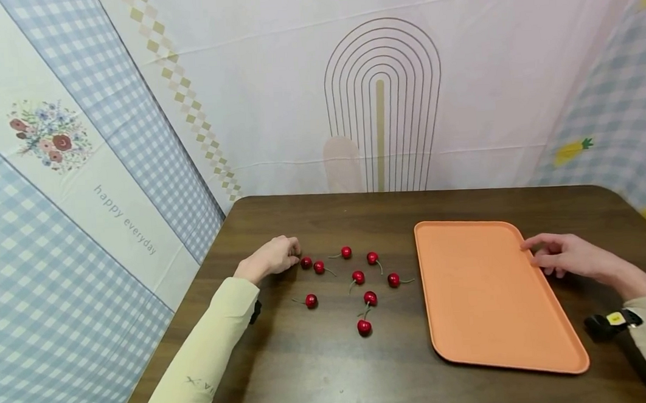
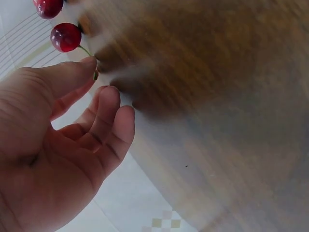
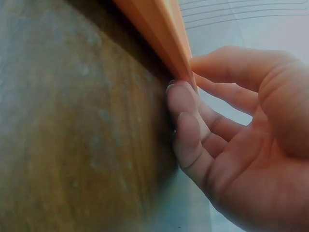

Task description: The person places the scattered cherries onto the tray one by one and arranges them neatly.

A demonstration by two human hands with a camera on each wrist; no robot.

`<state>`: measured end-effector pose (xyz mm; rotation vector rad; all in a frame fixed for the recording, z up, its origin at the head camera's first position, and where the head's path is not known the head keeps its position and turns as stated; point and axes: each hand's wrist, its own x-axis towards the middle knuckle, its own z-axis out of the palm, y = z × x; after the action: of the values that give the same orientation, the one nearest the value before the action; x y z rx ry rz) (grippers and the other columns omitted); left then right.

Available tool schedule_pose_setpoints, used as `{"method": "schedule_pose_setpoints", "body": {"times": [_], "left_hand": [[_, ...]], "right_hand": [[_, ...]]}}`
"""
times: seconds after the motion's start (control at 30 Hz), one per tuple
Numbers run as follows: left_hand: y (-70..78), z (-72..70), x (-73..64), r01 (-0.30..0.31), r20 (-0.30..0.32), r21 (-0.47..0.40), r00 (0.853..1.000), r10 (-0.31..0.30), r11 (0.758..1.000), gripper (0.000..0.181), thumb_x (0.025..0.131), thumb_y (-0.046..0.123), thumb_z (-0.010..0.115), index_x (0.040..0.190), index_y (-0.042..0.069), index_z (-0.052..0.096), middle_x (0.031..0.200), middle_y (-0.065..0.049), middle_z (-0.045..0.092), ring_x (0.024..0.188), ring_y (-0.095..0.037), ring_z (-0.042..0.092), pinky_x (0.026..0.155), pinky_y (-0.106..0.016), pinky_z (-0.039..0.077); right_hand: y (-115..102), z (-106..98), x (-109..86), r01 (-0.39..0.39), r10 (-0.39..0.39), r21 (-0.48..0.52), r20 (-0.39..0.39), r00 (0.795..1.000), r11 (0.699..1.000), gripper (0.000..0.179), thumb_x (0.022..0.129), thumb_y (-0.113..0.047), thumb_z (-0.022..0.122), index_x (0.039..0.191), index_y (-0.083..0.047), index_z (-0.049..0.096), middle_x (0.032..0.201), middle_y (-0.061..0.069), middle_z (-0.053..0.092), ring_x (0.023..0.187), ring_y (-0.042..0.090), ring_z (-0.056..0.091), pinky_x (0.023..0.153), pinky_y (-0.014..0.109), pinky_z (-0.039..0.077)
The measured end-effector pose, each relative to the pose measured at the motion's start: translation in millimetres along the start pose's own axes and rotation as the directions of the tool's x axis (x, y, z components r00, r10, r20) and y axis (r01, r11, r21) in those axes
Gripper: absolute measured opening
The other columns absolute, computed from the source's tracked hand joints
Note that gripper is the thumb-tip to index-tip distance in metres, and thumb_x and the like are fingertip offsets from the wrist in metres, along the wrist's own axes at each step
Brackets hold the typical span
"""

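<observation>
My left hand [image 1: 273, 256] is at the left of a loose group of red cherries with thin green stems. In the left wrist view, its thumb and forefinger pinch the stem of one cherry [image 2: 66, 37], and the other fingers are bent beneath. That same cherry [image 1: 306, 262] is the leftmost of the upper ones in the head view, close beside another cherry [image 1: 318, 267]. On the right, an orange rectangular tray [image 1: 486, 290] lies flat. My right hand [image 1: 572, 255] holds its right rim, with thumb and fingers at the edge [image 3: 181, 58] in the right wrist view.
Several more cherries lie spread between my left hand and the tray, including one near the front [image 1: 364, 328] and one by the tray's left rim [image 1: 394, 280]. The dark wooden table [image 1: 288, 367] ends at a patterned cloth backdrop [image 1: 274, 106].
</observation>
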<state>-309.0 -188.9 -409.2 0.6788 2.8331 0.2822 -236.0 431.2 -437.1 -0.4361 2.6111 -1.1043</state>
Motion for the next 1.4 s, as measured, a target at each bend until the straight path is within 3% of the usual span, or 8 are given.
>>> {"method": "schedule_pose_setpoints", "body": {"times": [0.23,0.4,0.6,0.77,0.93,1.07,1.23,1.4], "left_hand": [[0.2,0.4,0.9,0.039,0.027,0.008,0.999,-0.039,0.999,0.003,0.095,0.014,0.060,0.096,0.012,0.062,0.086,-0.004,0.061,0.074,-0.017,0.053,0.070,-0.031,0.045],[2.7,-1.3,0.0,0.050,0.038,0.022,0.998,-0.051,0.998,0.007,0.094,0.012,0.059,0.088,0.013,0.062,0.081,-0.001,0.059,0.072,-0.015,0.052,0.067,-0.028,0.043],[7.8,-4.4,-0.8,0.036,0.111,0.031,0.993,-0.039,0.999,0.027,0.090,0.005,0.053,0.066,0.015,0.047,0.060,0.003,0.040,0.056,-0.011,0.037,0.056,-0.025,0.031],[11.8,-4.8,-1.5,0.046,0.156,0.023,0.986,-0.049,0.999,0.033,0.084,0.005,0.054,0.057,0.017,0.038,0.053,0.005,0.028,0.050,-0.010,0.026,0.050,-0.025,0.024],[12.5,-5.3,-0.9,0.072,0.145,0.030,0.987,-0.075,0.997,0.018,0.084,0.010,0.059,0.069,0.014,0.049,0.063,0.004,0.044,0.056,-0.010,0.040,0.053,-0.024,0.032],[14.8,-9.3,2.0,0.066,0.091,0.031,0.994,-0.069,0.997,0.006,0.083,0.014,0.061,0.087,0.011,0.058,0.081,-0.001,0.059,0.071,-0.014,0.054,0.062,-0.026,0.042],[26.0,-15.9,11.0,0.011,0.025,0.019,1.000,-0.011,1.000,0.008,0.081,0.015,0.061,0.087,0.011,0.058,0.082,-0.002,0.061,0.073,-0.015,0.055,0.064,-0.027,0.044],[50.6,-21.4,23.7,-0.044,0.015,0.001,0.999,0.044,0.999,0.007,0.083,0.015,0.059,0.089,0.013,0.058,0.083,-0.001,0.060,0.073,-0.014,0.054,0.066,-0.027,0.044]], "right_hand": [[-3,-1,0.7,-0.031,0.030,0.012,0.020,0.999,0.999,0.035,0.100,-0.017,0.056,0.130,-0.001,0.050,0.085,0.002,0.065,0.072,0.015,0.060,0.060,0.030,0.051],[-4,0,1.8,-0.050,0.049,0.011,0.015,0.999,0.999,0.038,0.099,-0.018,0.057,0.131,0.001,0.049,0.085,0.001,0.065,0.071,0.016,0.060,0.060,0.030,0.051],[-6,0,1.7,-0.046,0.046,0.005,0.015,0.999,0.999,0.039,0.099,-0.018,0.057,0.130,0.003,0.048,0.083,0.001,0.063,0.070,0.015,0.060,0.060,0.030,0.051],[-6,1,1.3,-0.025,0.025,0.003,0.015,1.000,1.000,0.038,0.099,-0.017,0.057,0.129,0.004,0.048,0.082,0.001,0.063,0.068,0.016,0.059,0.059,0.030,0.051],[-6,0,1.5,-0.024,0.024,0.006,0.017,1.000,1.000,0.037,0.099,-0.017,0.056,0.129,0.003,0.049,0.081,0.001,0.062,0.068,0.016,0.059,0.059,0.030,0.051],[-7,0,2.3,-0.015,0.015,0.013,0.015,1.000,1.000,0.036,0.099,-0.016,0.056,0.129,0.003,0.049,0.081,0.002,0.063,0.068,0.017,0.059,0.059,0.031,0.051],[-6,1,2.9,-0.009,0.009,0.013,0.010,1.000,1.000,0.037,0.099,-0.016,0.057,0.129,0.003,0.049,0.082,0.001,0.063,0.069,0.016,0.060,0.059,0.031,0.051],[-4,1,1.6,-0.012,0.012,0.012,0.004,1.000,1.000,0.037,0.099,-0.016,0.057,0.130,0.002,0.049,0.082,0.001,0.064,0.069,0.016,0.060,0.059,0.030,0.051]]}}
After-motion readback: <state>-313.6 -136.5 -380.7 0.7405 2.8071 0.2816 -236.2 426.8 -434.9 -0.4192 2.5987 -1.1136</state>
